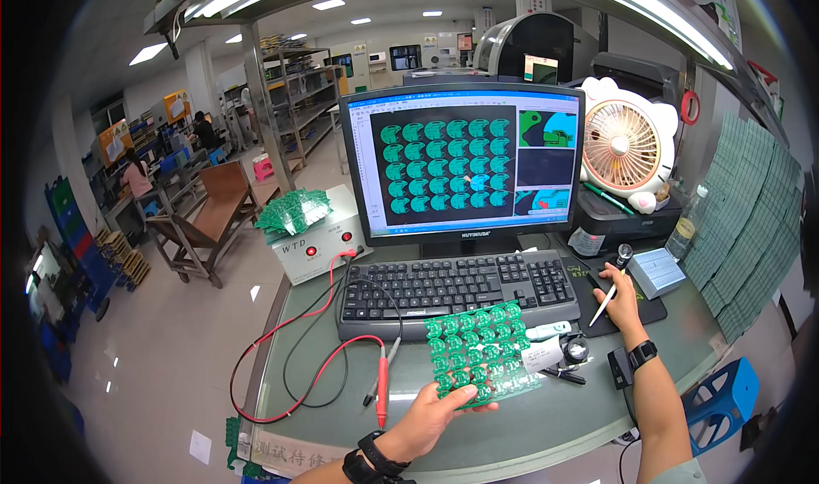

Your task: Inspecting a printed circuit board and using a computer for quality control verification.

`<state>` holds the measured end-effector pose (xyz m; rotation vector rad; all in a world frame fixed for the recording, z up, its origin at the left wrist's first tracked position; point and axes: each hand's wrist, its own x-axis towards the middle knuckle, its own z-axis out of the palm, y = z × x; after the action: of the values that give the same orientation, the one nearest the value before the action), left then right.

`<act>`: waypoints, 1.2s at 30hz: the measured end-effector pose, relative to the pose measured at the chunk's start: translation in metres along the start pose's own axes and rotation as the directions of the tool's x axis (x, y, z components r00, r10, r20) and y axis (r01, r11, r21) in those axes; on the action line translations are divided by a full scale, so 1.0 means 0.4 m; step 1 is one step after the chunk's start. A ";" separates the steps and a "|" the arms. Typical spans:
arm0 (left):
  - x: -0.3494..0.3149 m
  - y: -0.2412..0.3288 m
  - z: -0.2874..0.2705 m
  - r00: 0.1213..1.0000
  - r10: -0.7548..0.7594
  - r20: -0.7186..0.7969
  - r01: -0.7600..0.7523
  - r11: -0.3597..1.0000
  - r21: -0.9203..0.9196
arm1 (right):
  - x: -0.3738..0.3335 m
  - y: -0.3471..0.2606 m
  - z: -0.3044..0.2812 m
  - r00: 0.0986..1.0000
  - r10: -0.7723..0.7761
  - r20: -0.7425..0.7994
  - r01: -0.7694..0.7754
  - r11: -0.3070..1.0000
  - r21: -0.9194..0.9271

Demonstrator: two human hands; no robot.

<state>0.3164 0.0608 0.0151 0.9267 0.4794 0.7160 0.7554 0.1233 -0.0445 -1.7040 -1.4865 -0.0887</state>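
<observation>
My left hand (433,417) grips the lower edge of a green circuit board panel (480,349), holding it flat over the table in front of the black keyboard (456,285). My right hand (620,299) rests on a black mouse pad (653,310) to the right of the keyboard, with a white pen-like tool (602,306) between its fingers. A black watch sits on each wrist. The monitor (465,166) behind the keyboard displays rows of green board shapes on a dark field.
Red and black test probes (382,384) lie left of the panel, wired to a white test box (314,247) topped with green boards. A small magnifier (577,350), a white note pad block (655,271), a desk fan (624,144) and stacked green panels (749,228) stand to the right.
</observation>
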 end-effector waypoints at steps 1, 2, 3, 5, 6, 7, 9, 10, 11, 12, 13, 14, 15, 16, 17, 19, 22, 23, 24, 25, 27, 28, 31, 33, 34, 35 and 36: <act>-0.004 -0.001 0.002 1.000 0.007 -0.004 -0.007 1.000 -0.006 | -0.001 -0.002 -0.003 1.000 -0.003 -0.002 0.003 1.000 0.001; -0.008 0.001 0.006 1.000 0.010 -0.003 -0.010 1.000 -0.005 | -0.001 -0.004 -0.005 1.000 -0.005 -0.009 0.005 1.000 0.002; -0.012 0.003 0.010 1.000 0.014 -0.004 -0.014 1.000 -0.003 | -0.002 -0.006 -0.008 1.000 -0.006 -0.015 0.006 1.000 0.003; -0.009 0.006 0.009 1.000 0.012 -0.006 -0.012 1.000 -0.004 | -0.001 -0.004 -0.006 1.000 -0.008 -0.013 0.008 1.000 0.003; -0.007 0.007 0.009 1.000 0.000 -0.005 0.000 1.000 0.022 | 0.000 -0.004 -0.006 1.000 -0.010 -0.014 0.010 1.000 0.004; -0.006 0.007 0.008 1.000 -0.013 -0.003 0.013 0.999 0.048 | 0.000 0.000 -0.005 1.000 -0.009 -0.013 0.009 1.000 0.003; -0.003 0.010 0.009 1.000 -0.019 -0.005 0.019 0.999 0.047 | 0.003 0.006 -0.005 1.000 -0.003 -0.004 0.003 1.000 -0.009; -0.003 0.009 0.009 1.000 -0.025 -0.010 0.025 0.999 0.047 | 0.003 0.005 -0.005 1.000 -0.001 -0.002 0.001 1.000 -0.009; -0.004 0.008 0.008 1.000 -0.027 -0.010 0.027 0.999 0.046 | 0.005 0.003 -0.005 1.000 0.002 0.005 -0.002 1.000 0.000; -0.003 0.007 0.006 1.000 -0.023 -0.012 0.023 0.998 0.053 | 0.007 0.000 -0.005 1.000 0.005 0.012 -0.005 1.000 0.009; -0.002 0.005 0.004 1.000 -0.019 -0.011 0.020 0.998 0.059 | 0.006 0.000 -0.004 1.000 0.007 0.012 -0.008 1.000 0.007; -0.002 0.006 0.004 1.000 -0.021 -0.010 0.022 0.998 0.058 | 0.006 -0.001 -0.002 1.000 -0.017 -0.001 0.017 1.000 -0.007; -0.002 0.008 0.006 1.000 -0.020 -0.012 0.021 0.998 0.052 | 0.006 -0.001 -0.002 0.999 -0.041 -0.015 0.041 0.999 -0.022; -0.003 0.008 0.006 1.000 -0.019 -0.016 0.020 0.999 0.047 | 0.005 0.000 -0.002 0.999 -0.040 -0.014 0.040 0.999 -0.022; -0.004 0.006 0.006 1.000 -0.020 -0.017 0.021 0.999 0.046 | 0.004 0.000 -0.002 0.998 -0.052 -0.019 0.051 0.998 -0.027; -0.006 0.003 0.006 1.000 0.004 -0.009 -0.004 0.999 0.042 | 0.001 0.000 -0.003 0.998 -0.061 -0.023 0.060 0.998 -0.033; -0.012 0.005 0.006 1.000 -0.022 -0.004 0.022 0.998 0.063 | -0.004 -0.001 -0.007 0.999 -0.039 -0.017 0.039 0.999 -0.009; -0.014 0.002 0.006 1.000 -0.025 -0.005 0.025 0.998 0.060 | -0.006 -0.002 -0.008 0.999 -0.044 -0.018 0.044 0.999 -0.014; -0.016 -0.003 0.005 1.000 -0.011 0.001 0.011 0.998 0.057 | -0.010 -0.003 -0.009 0.999 -0.049 -0.018 0.048 0.999 -0.018; -0.014 -0.004 0.004 1.000 0.005 0.008 -0.006 0.998 0.055 | -0.009 -0.003 -0.010 0.999 -0.046 -0.017 0.046 0.999 -0.020; -0.018 -0.001 0.006 1.000 -0.017 -0.003 0.017 0.998 0.055 | -0.014 0.000 -0.007 0.998 -0.057 -0.030 0.056 0.998 -0.033; -0.020 0.001 0.007 0.999 -0.038 -0.015 0.038 0.998 0.052 | -0.014 0.003 -0.006 0.999 -0.049 -0.020 0.049 0.998 -0.035; -0.014 0.007 0.013 0.999 0.007 -0.041 -0.006 0.999 0.038 | -0.005 0.013 0.001 0.996 -0.080 -0.031 0.080 0.997 0.003; -0.003 0.017 0.016 0.999 0.009 -0.046 -0.008 1.000 0.028 | 0.008 0.016 -0.001 0.994 -0.097 -0.041 0.097 0.995 -0.004; 0.003 0.019 0.016 0.998 0.045 -0.042 -0.043 0.998 0.042 | 0.014 0.015 -0.004 0.995 -0.092 -0.034 0.092 0.996 0.000; 0.004 0.014 0.013 0.999 0.014 -0.046 -0.013 1.000 0.021 | 0.014 0.016 -0.010 0.997 -0.077 -0.018 0.077 0.997 -0.014; 0.007 0.018 0.004 0.999 0.030 -0.027 -0.029 0.999 0.045 | 0.020 0.013 -0.008 0.997 -0.070 -0.013 0.070 0.997 -0.018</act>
<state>0.3170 0.0649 0.0220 0.9685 0.5087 0.7481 0.7635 0.1279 -0.0407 -1.6620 -1.5395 -0.1511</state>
